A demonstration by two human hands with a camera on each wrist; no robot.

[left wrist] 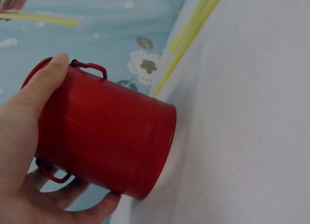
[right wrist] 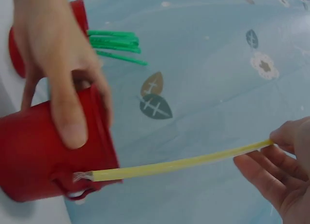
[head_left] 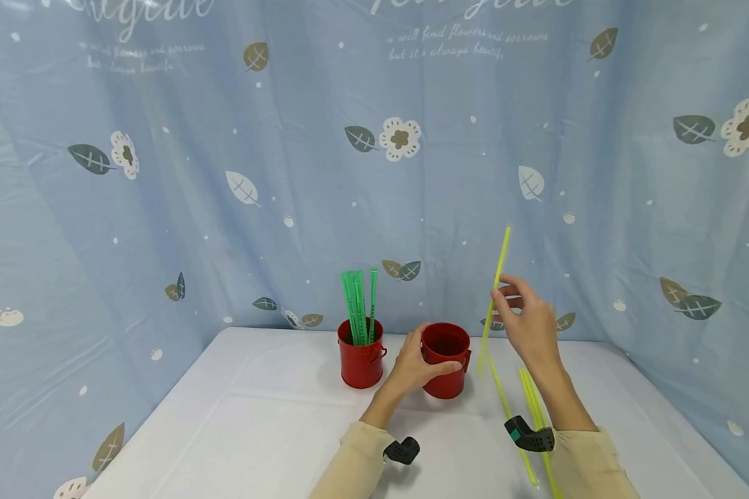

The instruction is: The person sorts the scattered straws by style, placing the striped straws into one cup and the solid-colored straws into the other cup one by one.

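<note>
My left hand [head_left: 412, 364] grips a small red metal bucket [head_left: 447, 382] standing on the white table, thumb on the near side and fingers round the far side. In the left wrist view, small wire handles show on the bucket [left wrist: 106, 132]. My right hand [head_left: 527, 324] pinches a yellow straw [head_left: 502, 255], held nearly upright just right of that bucket. Crinkled clear wrapping shows at the straw's lower end [right wrist: 99, 175] in the right wrist view, where it overlaps the bucket's side near a handle.
Left of my left hand stands a second red bucket [head_left: 360, 369] with several green straws [head_left: 358, 305] upright in it. More yellow straws [head_left: 532, 396] lie on the white table [head_left: 256, 416] by my right forearm. A blue patterned curtain [head_left: 324, 194] hangs behind the table.
</note>
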